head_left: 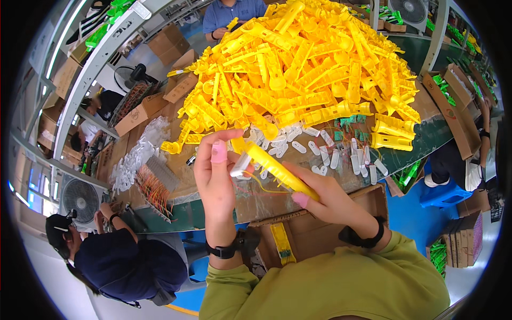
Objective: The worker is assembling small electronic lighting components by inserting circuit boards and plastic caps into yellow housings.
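Both my hands hold one yellow plastic shell (280, 169) tilted above the near table edge. My right hand (333, 197) is closed round its lower right end, a pink cover on the thumb. With a pink-covered digit, my left hand (216, 170) is closed at the shell's upper left end. A small white plastic piece (241, 165) sits at that end by the left fingertips; whether it is fixed to the shell I cannot tell. Thin yellow and red wires hang below the shell. Small white oblong pieces (300, 147) lie just beyond my hands.
A large heap of yellow shells (298, 64) covers the table's far side. Clear plastic pieces (141, 146) and bundled orange wires (154, 186) lie left. An open carton (314, 229) holding a yellow shell (282, 242) stands before me. Co-workers (128, 256) sit left and across.
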Available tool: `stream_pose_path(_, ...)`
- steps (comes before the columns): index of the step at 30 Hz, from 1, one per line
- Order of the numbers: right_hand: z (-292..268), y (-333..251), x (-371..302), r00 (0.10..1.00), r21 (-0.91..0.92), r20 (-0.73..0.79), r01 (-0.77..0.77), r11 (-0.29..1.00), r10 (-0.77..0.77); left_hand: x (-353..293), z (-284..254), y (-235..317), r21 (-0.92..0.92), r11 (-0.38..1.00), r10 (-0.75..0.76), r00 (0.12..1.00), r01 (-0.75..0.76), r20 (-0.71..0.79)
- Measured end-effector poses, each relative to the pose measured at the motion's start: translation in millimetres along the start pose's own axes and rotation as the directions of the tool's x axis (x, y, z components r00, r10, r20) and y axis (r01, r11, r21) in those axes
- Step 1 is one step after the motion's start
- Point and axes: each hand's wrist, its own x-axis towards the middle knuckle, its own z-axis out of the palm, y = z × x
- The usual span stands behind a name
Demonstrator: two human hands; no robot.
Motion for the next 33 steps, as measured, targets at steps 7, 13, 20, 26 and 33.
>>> stream_pose_path(7,13.0,-2.6,-4.6,0.947,0.544,0.251,-0.309,0.78,0.201,-5.0,-8.7,-17.4,0.501,0.761,0.454,0.89,-0.412,0.042)
stream_pose_path(13,26.0,-1.8,-6.6,0.948,0.655,0.244,-0.316,0.687,0.203,-12.3,-1.4,-18.5,0.589,0.7,0.483,0.875,-0.403,0.025)
stream_pose_path(20,21.2,-9.0,-2.6,0.92,0.632,0.342,-0.374,0.679,0.189,-9.3,-19.2,-12.8,0.707,0.535,0.606,0.793,-0.462,0.059)
stream_pose_path(26,18.6,-2.7,-7.1,0.9,0.691,0.431,-0.379,0.616,0.07,-14.7,-34.1,-13.0,0.257,0.966,-0.027,0.975,-0.031,0.22)
stream_pose_path(33,-30.8,2.1,-9.1,0.704,0.411,0.686,-0.586,0.699,0.187,-41.1,-32.0,-7.0,0.196,0.98,-0.165,0.701,0.037,0.694)
